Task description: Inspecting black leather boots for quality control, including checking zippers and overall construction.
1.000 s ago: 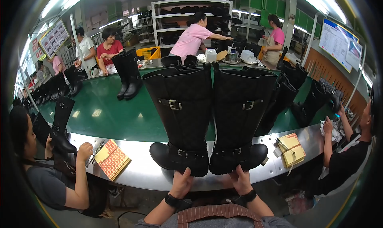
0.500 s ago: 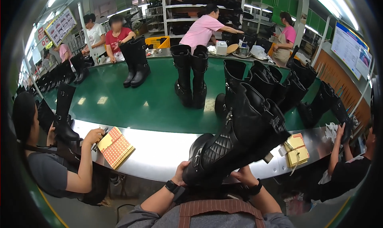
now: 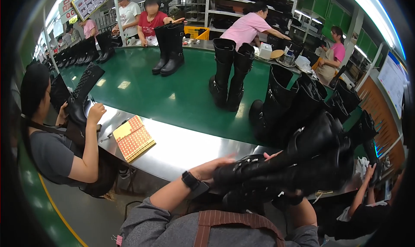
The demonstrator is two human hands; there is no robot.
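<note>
Head view: boots (image 3: 285, 165) cross the bench edge (image 3: 151, 171), bare steel (image 3: 181, 149) to their left.

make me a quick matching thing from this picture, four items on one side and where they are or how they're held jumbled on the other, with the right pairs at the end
1. nearest boots
2. patterned bundle
3. crate
4. watch

a. beyond the far edge of the green table
b. worn on the left arm
c. held tilted, close to the camera
d. lying on the metal ledge

Pairs: 1-c, 2-d, 3-a, 4-b
</note>
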